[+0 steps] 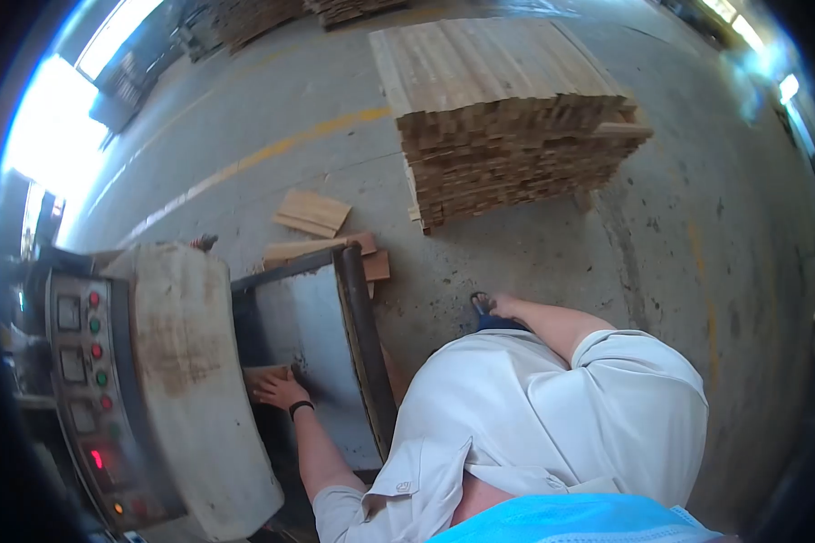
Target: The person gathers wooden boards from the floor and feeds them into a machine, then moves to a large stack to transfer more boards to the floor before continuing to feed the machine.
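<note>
Resting on a small wooden piece (261, 369), my left hand (282, 390) has its fingers extended and a little apart over the wood; the underside is hidden, so I cannot tell whether my thumb is closed against it. The wooden piece lies at the inner edge of the machine's metal table (299, 312), right beside the pale machine cover (186, 353), and mostly beneath my hand. A dark band (301, 407) circles my left wrist. The table's plate is grey and scuffed, with a thick dark frame along its outer side. Beyond the cover, on the far left, stands a control panel (91, 380) with meters, red and green buttons, a lit red display and a glowing orange lamp; brown stains mark the cover's face. My right hand (504, 305) hangs well apart from the machine, next to my sandalled foot (480, 300) as seen from above; it is too small and blurred for me to tell how far its fingers are curled or whether they hold anything. My pale shirt (552, 416) fills the lower middle, with a blue mask (570, 520) below it. Just past the table, loose boards (312, 213) lie on the concrete floor (552, 262). Farther out stands a big, neat stack of planks (516, 149), and a worn yellow line (285, 145) runs across the floor to its left.
</note>
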Demonstrator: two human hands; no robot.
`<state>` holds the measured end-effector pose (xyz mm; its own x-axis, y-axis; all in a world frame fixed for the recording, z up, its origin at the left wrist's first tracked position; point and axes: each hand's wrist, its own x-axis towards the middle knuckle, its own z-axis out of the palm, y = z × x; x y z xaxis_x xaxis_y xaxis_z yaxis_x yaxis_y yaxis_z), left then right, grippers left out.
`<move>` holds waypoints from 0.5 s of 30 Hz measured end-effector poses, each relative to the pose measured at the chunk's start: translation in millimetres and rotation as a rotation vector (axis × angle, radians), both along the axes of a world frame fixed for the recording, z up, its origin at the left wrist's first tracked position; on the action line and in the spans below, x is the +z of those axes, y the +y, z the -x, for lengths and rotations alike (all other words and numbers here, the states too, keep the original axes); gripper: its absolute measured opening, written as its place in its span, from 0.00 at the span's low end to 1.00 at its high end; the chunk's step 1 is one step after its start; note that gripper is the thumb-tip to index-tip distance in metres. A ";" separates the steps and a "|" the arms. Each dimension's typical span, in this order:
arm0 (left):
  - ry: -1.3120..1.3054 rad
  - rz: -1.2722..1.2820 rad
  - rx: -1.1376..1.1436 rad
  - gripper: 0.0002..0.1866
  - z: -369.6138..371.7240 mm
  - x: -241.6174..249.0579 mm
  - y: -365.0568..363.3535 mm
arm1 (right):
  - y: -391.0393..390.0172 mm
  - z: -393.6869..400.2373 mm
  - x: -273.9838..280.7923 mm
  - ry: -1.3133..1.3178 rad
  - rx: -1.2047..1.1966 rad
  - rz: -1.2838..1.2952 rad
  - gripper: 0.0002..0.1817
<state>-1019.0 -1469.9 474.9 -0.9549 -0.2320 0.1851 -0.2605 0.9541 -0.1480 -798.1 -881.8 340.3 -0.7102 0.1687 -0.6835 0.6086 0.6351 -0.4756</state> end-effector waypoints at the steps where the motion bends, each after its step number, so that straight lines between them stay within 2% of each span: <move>1: 0.011 0.051 0.043 0.43 5.5 4.1 6.7 | 8.2 -12.1 -19.4 0.044 -0.028 -0.012 0.23; 2: 0.022 0.055 0.022 0.43 10.0 15.8 21.1 | 14.6 -19.0 -30.9 0.089 -0.054 -0.025 0.24; 5: 0.048 0.006 -0.035 0.40 17.5 43.8 83.1 | 33.8 -38.2 2.3 0.012 -0.101 -0.075 0.24; 7: 0.001 -0.240 -0.183 0.37 29.6 44.0 128.7 | 51.0 -51.6 1.3 0.002 -0.145 -0.051 0.24; 8: 0.006 -0.244 -0.204 0.37 32.7 40.0 158.6 | 62.8 -59.6 -1.5 -0.015 -0.177 -0.028 0.25; 10: 0.032 -0.553 -0.487 0.34 31.5 30.2 227.6 | 90.3 -71.6 -11.1 0.009 -0.203 0.004 0.26; 12: -0.043 -0.735 -0.614 0.32 16.6 26.6 307.9 | 124.5 -82.1 -9.9 0.035 -0.226 0.038 0.27; 14: -0.095 -0.774 -0.685 0.30 -11.7 34.9 394.1 | 157.6 -91.3 10.0 0.051 -0.314 0.045 0.28; 15: -0.127 -0.943 -0.731 0.29 -24.8 31.1 433.0 | 177.0 -97.7 14.1 0.055 -0.330 0.047 0.28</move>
<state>-994.3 -1036.9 505.9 -0.9164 0.3791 0.1286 0.3539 0.6170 0.7029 -700.4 -704.9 354.4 -0.6587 0.3652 -0.6579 0.7503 0.3849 -0.5375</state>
